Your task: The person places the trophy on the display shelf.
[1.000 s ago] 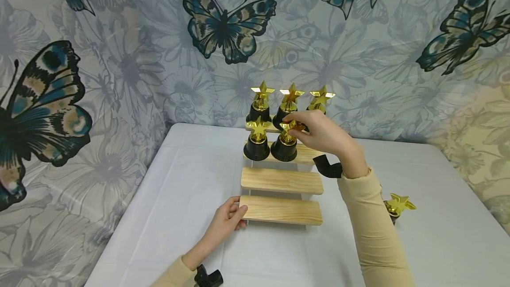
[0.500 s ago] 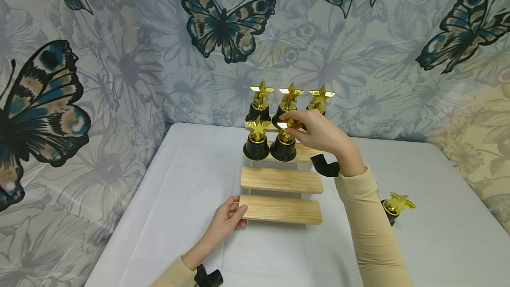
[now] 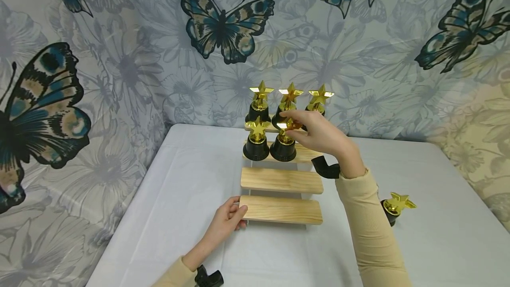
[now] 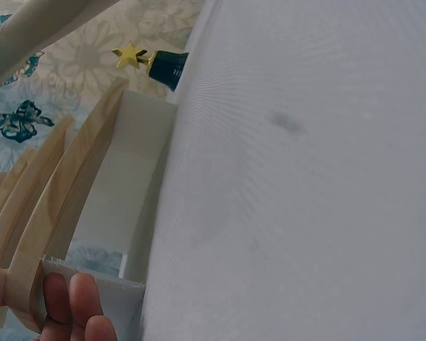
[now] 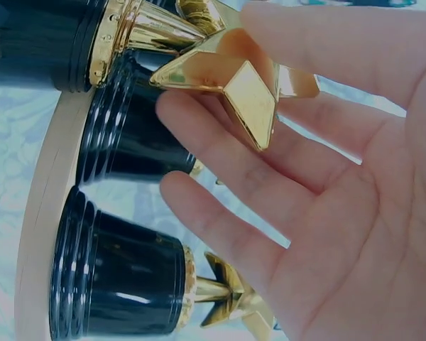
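My right hand [image 3: 320, 132] pinches the gold star of a black-based star trophy [image 3: 283, 151]. That trophy stands upright on the second board from the top of a stepped wooden display stand. In the right wrist view, thumb and fingers are at the star [image 5: 224, 89], with the lower fingers stretched out beneath it. Another star trophy [image 3: 256, 149] stands just left on the same board. My left hand [image 3: 226, 219] holds the left end of the stand's lowest board [image 3: 283, 210]. From the left wrist, fingertips [image 4: 84, 295] show under that board [image 4: 71, 185], the thumb opposite.
Three star trophies [image 3: 260, 110] line the top board, the right one partly behind my hand. The third board [image 3: 282, 180] is bare wood. A single trophy [image 3: 392, 209] is on the white-covered table [image 3: 191, 167] to the right. Butterfly-patterned cloth [image 3: 223, 79] hangs behind.
My right hand shifts very slightly left, still at the star of the same trophy. The left hand stays on the lowest board.
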Tool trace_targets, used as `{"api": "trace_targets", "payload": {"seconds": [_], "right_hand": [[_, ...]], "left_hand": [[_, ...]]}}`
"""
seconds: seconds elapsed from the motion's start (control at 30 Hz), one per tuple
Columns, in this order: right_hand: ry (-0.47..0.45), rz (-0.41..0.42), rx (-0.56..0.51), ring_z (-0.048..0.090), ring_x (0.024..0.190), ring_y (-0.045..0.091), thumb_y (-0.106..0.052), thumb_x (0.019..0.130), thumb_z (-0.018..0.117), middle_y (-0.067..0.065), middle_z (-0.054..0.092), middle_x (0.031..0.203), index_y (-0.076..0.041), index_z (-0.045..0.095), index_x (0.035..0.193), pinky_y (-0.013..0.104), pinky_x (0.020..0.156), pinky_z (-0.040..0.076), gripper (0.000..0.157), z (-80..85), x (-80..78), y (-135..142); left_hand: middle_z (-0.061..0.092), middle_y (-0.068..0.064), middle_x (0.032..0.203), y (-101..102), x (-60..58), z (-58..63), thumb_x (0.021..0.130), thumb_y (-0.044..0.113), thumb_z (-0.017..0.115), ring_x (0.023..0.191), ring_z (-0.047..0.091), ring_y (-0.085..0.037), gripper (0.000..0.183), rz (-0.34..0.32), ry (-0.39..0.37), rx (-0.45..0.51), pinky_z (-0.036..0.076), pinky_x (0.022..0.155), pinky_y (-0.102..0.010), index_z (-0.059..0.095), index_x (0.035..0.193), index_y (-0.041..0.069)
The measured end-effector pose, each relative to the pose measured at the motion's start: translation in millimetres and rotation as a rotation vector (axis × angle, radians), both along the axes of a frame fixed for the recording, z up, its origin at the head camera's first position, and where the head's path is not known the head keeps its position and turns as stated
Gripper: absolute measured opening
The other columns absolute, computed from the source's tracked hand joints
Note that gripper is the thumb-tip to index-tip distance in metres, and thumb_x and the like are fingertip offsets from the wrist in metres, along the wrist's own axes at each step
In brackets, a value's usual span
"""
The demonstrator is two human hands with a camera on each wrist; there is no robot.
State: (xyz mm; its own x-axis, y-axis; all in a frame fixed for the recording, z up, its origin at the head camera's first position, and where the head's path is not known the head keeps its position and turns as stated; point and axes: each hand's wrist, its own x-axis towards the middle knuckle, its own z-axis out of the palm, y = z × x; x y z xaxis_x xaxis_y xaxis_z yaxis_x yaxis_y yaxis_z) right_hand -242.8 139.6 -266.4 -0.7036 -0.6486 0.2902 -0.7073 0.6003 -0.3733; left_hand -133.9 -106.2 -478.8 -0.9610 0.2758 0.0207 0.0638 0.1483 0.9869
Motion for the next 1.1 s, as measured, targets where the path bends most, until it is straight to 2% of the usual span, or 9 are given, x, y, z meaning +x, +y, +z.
{"api": "trace_targets", "payload": {"seconds": [0.27, 0.33, 0.43, 0.5, 0.53, 0.67, 0.83, 0.97, 1.1], "right_hand": [[0.09, -0.009, -0.104, 0.056, 0.104, 0.028, -0.005, 0.087, 0.065, 0.016, 0.059, 0.118, 0.003, 0.052, 0.125, 0.044, 0.086, 0.046, 0.041, -7.0, 6.1, 11.7], [0.121, -0.016, -0.138, 0.055, 0.106, 0.028, -0.004, 0.086, 0.065, 0.017, 0.059, 0.118, 0.003, 0.053, 0.124, 0.043, 0.087, 0.045, 0.04, -9.0, 8.7, 15.5], [0.177, -0.029, -0.175, 0.055, 0.107, 0.028, -0.003, 0.086, 0.066, 0.015, 0.059, 0.116, 0.002, 0.053, 0.125, 0.042, 0.087, 0.045, 0.042, -11.4, 13.1, 21.2], [0.215, -0.036, -0.201, 0.055, 0.107, 0.028, -0.002, 0.085, 0.066, 0.014, 0.06, 0.116, 0.001, 0.053, 0.126, 0.042, 0.087, 0.045, 0.044, -13.2, 16.0, 25.0], [0.239, -0.042, -0.212, 0.056, 0.106, 0.027, -0.001, 0.084, 0.067, 0.013, 0.06, 0.115, 0.0, 0.053, 0.127, 0.042, 0.087, 0.045, 0.045, -14.0, 17.5, 27.2], [0.323, -0.071, -0.265, 0.057, 0.102, 0.026, 0.004, 0.082, 0.067, 0.014, 0.062, 0.11, -0.002, 0.055, 0.125, 0.039, 0.086, 0.044, 0.045, -17.6, 22.1, 36.9], [0.393, -0.108, -0.322, 0.059, 0.097, 0.025, 0.011, 0.077, 0.069, 0.013, 0.064, 0.104, -0.001, 0.06, 0.116, 0.027, 0.084, 0.043, 0.042, -21.9, 29.8, 53.1], [0.414, -0.143, -0.349, 0.059, 0.094, 0.022, 0.015, 0.072, 0.07, 0.012, 0.064, 0.101, 0.001, 0.063, 0.111, 0.018, 0.084, 0.04, 0.042, -28.3, 38.8, 70.6], [0.408, -0.206, -0.331, 0.057, 0.094, 0.017, 0.016, 0.071, 0.07, 0.011, 0.065, 0.1, 0.001, 0.064, 0.107, 0.016, 0.085, 0.038, 0.04, -37.2, 47.7, 89.7]], "left_hand": [[0.062, -0.007, 0.08, 0.9, -0.4, -0.9, 0.096, 0.027, 0.053, 0.06, 0.06, -0.017, 0.047, -0.001, 0.0, 0.003, 0.048, 0.053, -0.024, 0.045, 0.126, -0.008], [0.062, -0.008, 0.08, 0.9, 1.5, 6.5, 0.097, 0.023, 0.052, 0.061, 0.06, -0.021, 0.044, -0.005, -0.005, 0.005, 0.049, 0.053, -0.026, 0.044, 0.126, -0.009], [0.062, -0.008, 0.08, 0.4, 1.5, 7.3, 0.097, 0.021, 0.051, 0.062, 0.061, -0.023, 0.044, -0.01, -0.003, 0.015, 0.05, 0.053, -0.028, 0.043, 0.127, -0.01], [0.062, -0.008, 0.081, -0.2, 1.3, 7.1, 0.097, 0.021, 0.051, 0.062, 0.061, -0.025, 0.043, -0.013, -0.001, 0.014, 0.05, 0.054, -0.029, 0.043, 0.127, -0.01], [0.062, -0.008, 0.081, -0.5, -0.1, 2.7, 0.097, 0.023, 0.051, 0.062, 0.061, -0.023, 0.045, -0.013, 0.003, 0.015, 0.05, 0.054, -0.029, 0.043, 0.128, -0.009], [0.062, -0.009, 0.081, -0.5, -1.1, -0.9, 0.097, 0.027, 0.052, 0.062, 0.061, -0.022, 0.047, -0.008, 0.012, 0.006, 0.05, 0.054, -0.028, 0.044, 0.127, -0.008], [0.062, -0.009, 0.081, -0.2, -0.9, -0.7, 0.097, 0.028, 0.051, 0.061, 0.061, -0.02, 0.047, -0.008, 0.004, 0.004, 0.049, 0.054, -0.026, 0.045, 0.126, -0.008], [0.062, -0.009, 0.081, 0.3, -0.2, -0.6, 0.097, 0.029, 0.051, 0.062, 0.061, -0.021, 0.048, -0.01, -0.001, -0.003, 0.049, 0.054, -0.026, 0.044, 0.126, -0.008], [0.062, -0.009, 0.082, 0.8, 0.3, 0.0, 0.097, 0.029, 0.052, 0.063, 0.061, -0.022, 0.048, -0.007, -0.005, -0.004, 0.049, 0.054, -0.027, 0.044, 0.127, -0.008]]}}
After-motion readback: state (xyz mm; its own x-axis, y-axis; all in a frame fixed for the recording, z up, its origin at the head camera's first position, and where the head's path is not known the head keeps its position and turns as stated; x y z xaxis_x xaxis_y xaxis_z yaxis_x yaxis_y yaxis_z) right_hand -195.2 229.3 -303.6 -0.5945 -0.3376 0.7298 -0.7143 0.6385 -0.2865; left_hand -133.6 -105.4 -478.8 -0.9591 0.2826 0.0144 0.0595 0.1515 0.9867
